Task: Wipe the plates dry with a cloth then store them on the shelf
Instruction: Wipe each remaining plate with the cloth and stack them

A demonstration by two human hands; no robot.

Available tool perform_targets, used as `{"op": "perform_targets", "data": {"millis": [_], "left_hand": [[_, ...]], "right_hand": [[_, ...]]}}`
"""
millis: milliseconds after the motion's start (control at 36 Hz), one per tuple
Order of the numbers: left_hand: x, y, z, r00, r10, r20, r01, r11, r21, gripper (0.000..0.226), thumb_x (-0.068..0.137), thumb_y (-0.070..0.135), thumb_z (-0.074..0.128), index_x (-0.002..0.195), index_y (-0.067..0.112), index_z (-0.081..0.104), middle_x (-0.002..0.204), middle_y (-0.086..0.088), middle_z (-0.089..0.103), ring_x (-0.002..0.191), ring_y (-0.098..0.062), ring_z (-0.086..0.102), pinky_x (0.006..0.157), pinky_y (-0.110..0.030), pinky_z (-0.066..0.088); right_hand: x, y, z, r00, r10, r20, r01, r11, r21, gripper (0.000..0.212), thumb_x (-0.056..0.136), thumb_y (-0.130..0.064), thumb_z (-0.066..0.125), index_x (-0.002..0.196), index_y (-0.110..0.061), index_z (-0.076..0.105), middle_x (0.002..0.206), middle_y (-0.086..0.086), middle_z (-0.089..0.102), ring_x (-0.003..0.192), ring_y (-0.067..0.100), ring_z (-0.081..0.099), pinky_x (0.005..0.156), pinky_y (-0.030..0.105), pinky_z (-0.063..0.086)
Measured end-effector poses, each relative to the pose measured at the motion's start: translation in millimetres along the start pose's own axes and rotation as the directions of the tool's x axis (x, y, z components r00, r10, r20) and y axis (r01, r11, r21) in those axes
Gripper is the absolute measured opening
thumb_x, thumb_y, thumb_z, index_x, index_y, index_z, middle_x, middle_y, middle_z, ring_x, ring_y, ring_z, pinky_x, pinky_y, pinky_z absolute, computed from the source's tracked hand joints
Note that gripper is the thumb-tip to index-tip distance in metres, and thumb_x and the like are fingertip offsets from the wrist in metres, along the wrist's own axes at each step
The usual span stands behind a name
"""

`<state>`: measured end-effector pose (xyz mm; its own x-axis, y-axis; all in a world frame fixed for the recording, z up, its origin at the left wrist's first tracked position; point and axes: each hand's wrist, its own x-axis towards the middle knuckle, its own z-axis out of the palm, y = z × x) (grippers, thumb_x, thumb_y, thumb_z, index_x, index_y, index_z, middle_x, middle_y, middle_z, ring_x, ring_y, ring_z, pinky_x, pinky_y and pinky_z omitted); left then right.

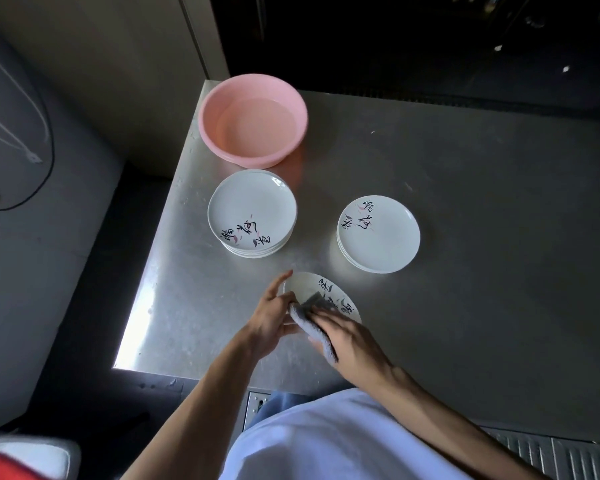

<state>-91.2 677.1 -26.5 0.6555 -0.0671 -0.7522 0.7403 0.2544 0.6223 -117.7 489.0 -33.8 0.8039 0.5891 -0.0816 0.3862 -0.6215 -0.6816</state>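
A round white plate (307, 285) is gripped by the left hand (273, 318); a grey cloth (313, 322) is pressed under the right hand's (352, 337) straight fingers.

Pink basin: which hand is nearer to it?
Left. The left hand grips the plate, in line with the pink basin; the right hand presses the cloth farther right, closer to you.
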Motion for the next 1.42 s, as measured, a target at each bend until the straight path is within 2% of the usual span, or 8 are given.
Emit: {"op": "perform_targets", "data": {"millis": [222,667,778,917,1083,1194,1306,1417], "left_hand": [[3.1,2.7,-16.2,0.993,0.114,0.017,-0.115,0.989,0.093,0.039,0.105,0.055,0.049,0.136,0.033,0.057,0.137,-0.001,0.058,0.128,-0.020,0.055,0.097,-0.041,0.053],[6.0,-33.5,-34.8,1.000,-0.014,0.028,0.012,0.998,0.069,0.007,0.103,0.027,0.062,0.100,0.022,0.058,0.095,0.000,0.063,0.080,-0.013,0.059,0.069,-0.027,0.054],[8.1,-47.0,-25.9,0.991,-0.125,0.051,0.126,0.991,-0.035,0.024,0.104,0.024,0.059,0.126,0.015,0.065,0.104,-0.006,0.064,0.089,-0.017,0.062,0.073,-0.030,0.057],[12.1,-49.9,-11.7,0.987,-0.137,0.081,0.147,0.980,-0.135,0.036,0.106,0.017,0.045,0.134,0.001,0.062,0.117,-0.019,0.065,0.100,-0.027,0.062,0.077,-0.034,0.057],[15.5,-48.2,-17.4,0.986,-0.158,0.060,0.168,0.959,-0.228,0.048,0.099,0.025,0.060,0.138,-0.003,0.058,0.120,-0.021,0.063,0.105,-0.032,0.061,0.091,-0.045,0.055],[12.8,-50.6,-11.0,0.989,-0.128,0.067,0.140,0.967,-0.213,0.042,0.105,0.024,0.055,0.140,0.003,0.058,0.119,-0.017,0.064,0.109,-0.029,0.057,0.097,-0.045,0.050],[5.4,-47.5,0.5,0.993,-0.079,0.090,0.095,0.977,-0.189,0.034,0.108,0.024,0.049,0.135,0.006,0.061,0.114,-0.014,0.066,0.101,-0.024,0.062,0.087,-0.036,0.053],[-1.5,-48.9,3.6,0.987,-0.037,0.158,0.059,0.989,-0.133,0.025,0.108,0.014,0.049,0.125,0.007,0.067,0.114,-0.015,0.073,0.098,-0.023,0.071,0.084,-0.035,0.060]], "right_hand": [[16.1,-3.5,-43.8,0.953,0.166,-0.255,-0.132,0.980,0.147,0.016,0.089,-0.010,0.070,0.102,-0.018,0.065,0.073,-0.006,0.061,0.062,0.019,0.043,0.055,0.022,0.035],[8.3,21.7,-31.4,0.682,0.708,-0.183,-0.546,0.659,0.517,0.039,0.103,-0.041,0.045,0.068,-0.024,0.040,0.050,-0.013,0.043,0.049,0.005,0.039,0.054,0.027,0.035],[5.2,5.9,-12.8,0.784,0.618,-0.052,-0.578,0.759,0.298,0.030,0.103,-0.047,0.042,0.102,-0.024,0.060,0.094,-0.005,0.064,0.082,0.013,0.058,0.071,0.023,0.044],[-3.3,10.9,19.3,0.989,0.114,0.090,-0.102,0.987,-0.124,0.062,0.107,-0.048,0.023,0.150,-0.006,0.042,0.158,0.011,0.038,0.149,0.024,0.030,0.120,0.046,0.026],[-37.6,28.5,0.6,0.977,-0.048,0.209,0.090,0.976,-0.196,0.060,0.109,-0.046,0.024,0.155,-0.008,0.034,0.165,0.006,0.023,0.153,0.019,0.017,0.124,0.040,0.020],[-26.6,37.8,2.1,0.941,0.306,0.144,-0.277,0.941,-0.195,0.084,0.098,-0.067,0.004,0.159,-0.011,0.019,0.166,0.000,0.001,0.154,0.017,0.001,0.125,0.044,0.012],[4.7,18.3,5.1,0.950,0.310,0.040,-0.302,0.943,-0.139,0.061,0.103,-0.039,0.018,0.150,-0.005,0.038,0.159,0.020,0.032,0.147,0.038,0.030,0.115,0.060,0.031],[20.4,-5.4,2.0,0.993,0.101,0.059,-0.102,0.994,0.025,0.063,0.103,-0.048,0.025,0.149,-0.008,0.041,0.154,0.006,0.041,0.145,0.017,0.030,0.123,0.035,0.015]]}}
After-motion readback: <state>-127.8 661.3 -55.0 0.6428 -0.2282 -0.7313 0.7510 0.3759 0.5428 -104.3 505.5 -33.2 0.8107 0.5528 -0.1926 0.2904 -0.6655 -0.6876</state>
